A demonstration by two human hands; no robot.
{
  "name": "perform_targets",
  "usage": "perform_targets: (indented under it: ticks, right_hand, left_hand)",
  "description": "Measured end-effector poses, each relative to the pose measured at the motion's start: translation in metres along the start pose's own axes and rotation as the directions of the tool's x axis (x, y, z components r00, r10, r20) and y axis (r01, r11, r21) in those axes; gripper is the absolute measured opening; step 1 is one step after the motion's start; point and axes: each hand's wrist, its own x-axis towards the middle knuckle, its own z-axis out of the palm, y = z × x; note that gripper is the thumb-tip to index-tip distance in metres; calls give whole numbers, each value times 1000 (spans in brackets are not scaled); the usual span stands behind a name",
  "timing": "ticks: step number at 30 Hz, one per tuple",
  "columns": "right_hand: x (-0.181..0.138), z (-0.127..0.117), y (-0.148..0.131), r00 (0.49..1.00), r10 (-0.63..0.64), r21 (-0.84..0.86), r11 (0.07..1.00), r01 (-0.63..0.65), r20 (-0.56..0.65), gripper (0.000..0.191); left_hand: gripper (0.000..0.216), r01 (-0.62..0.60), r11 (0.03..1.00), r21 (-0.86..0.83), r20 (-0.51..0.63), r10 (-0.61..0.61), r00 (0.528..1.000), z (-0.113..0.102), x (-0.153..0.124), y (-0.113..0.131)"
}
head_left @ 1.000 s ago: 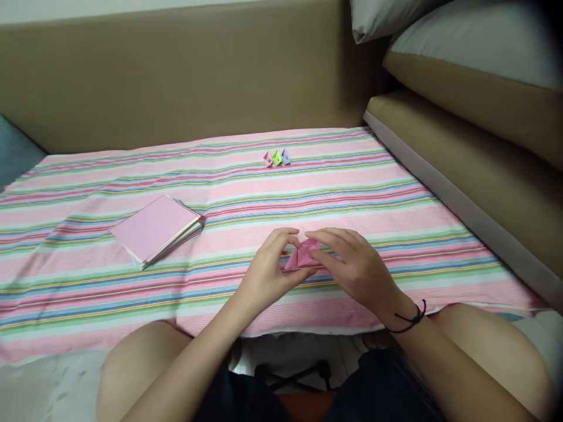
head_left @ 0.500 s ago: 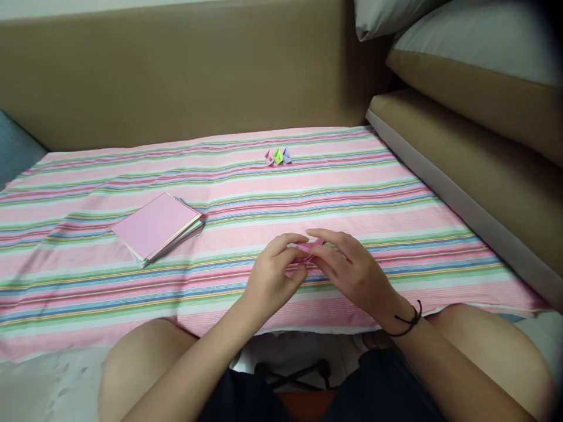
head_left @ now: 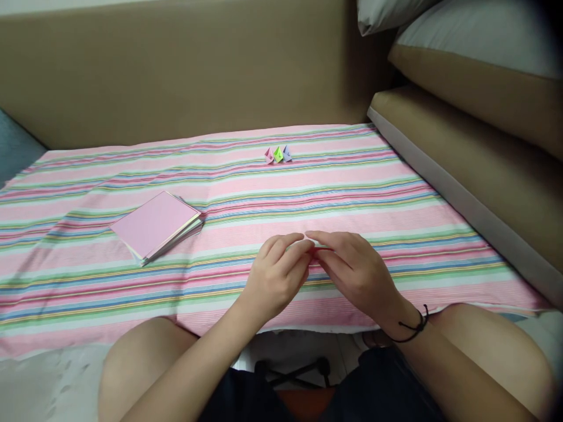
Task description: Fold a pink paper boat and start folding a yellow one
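Between my fingertips is a small piece of folded pink paper (head_left: 323, 249), mostly hidden by the fingers. My left hand (head_left: 278, 271) pinches it from the left, with thumb and fingers together. From the other side my right hand (head_left: 358, 271), with a black cord bracelet (head_left: 416, 329) at its wrist, grips the paper too. Both hands are just above the striped cloth, their fingertips almost meeting. Farther back stand three small folded paper pieces in a row: a pink one (head_left: 269, 156), a lime green one (head_left: 278, 154) and a lilac one (head_left: 287, 153).
A stack of coloured paper (head_left: 156, 225), pink on top, lies to the left on the striped cloth (head_left: 237, 228). Brown cushions (head_left: 466, 170) are piled along the right side. A brown backrest (head_left: 189, 70) rises behind. The cloth's front edge is near my knees.
The pink paper has turned between my fingers and less of it shows now. My left fingers have shifted closer to the right ones. The stack and the row of folded pieces stay put.
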Motion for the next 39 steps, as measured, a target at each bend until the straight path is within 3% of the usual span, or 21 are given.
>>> perform_targets:
  ticks: [8, 13, 16, 18, 21, 23, 24, 28, 34, 39]
  right_hand:
    - [1, 2, 1, 999, 4, 18, 1000, -4, -35, 35]
    - [4, 2, 2, 999, -23, -40, 999, 22, -33, 30]
    - [4, 2, 5, 997, -70, -81, 994, 68, -15, 23]
    - [3, 0, 8, 995, -94, -106, 990, 91, -18, 18]
    - [3, -1, 12, 992, -116, -122, 986, 110, -42, 14]
    - [3, -1, 15, 990, -137, -138, 982, 131, -31, 13]
    - [2, -1, 15, 989, -149, -148, 978, 145, -17, 14]
    - [1, 1, 16, 984, -176, -149, 972, 179, 35, 15]
    - [1, 2, 14, 978, -202, -130, 969, 208, 58, 17]
    - [1, 0, 12, 959, -264, -132, 952, 277, 107, 17]
  left_hand:
    - [9, 21, 998, 55, 18, -22, 1000, 2, -1, -1]
    - [9, 80, 996, -40, 23, -79, 997, 4, -2, -3]
    - [5, 193, 963, -187, 136, -169, 976, 0, 0, -3]
    - [15, 373, 857, -355, 265, -290, 920, -7, 3, -6]
    - [29, 680, 477, -558, 493, -468, 733, -18, 9, -14]
    - [28, 777, 250, -577, 623, -481, 617, -22, 11, -20]
    - [26, 802, 183, -568, 671, -461, 581, -23, 11, -23]
    - [26, 851, 118, -512, 760, -399, 513, -20, 8, -26]
    - [33, 862, 75, -501, 788, -374, 490, -15, 3, -23]
    - [20, 888, 102, -448, 793, -413, 447, -11, 1, -26]
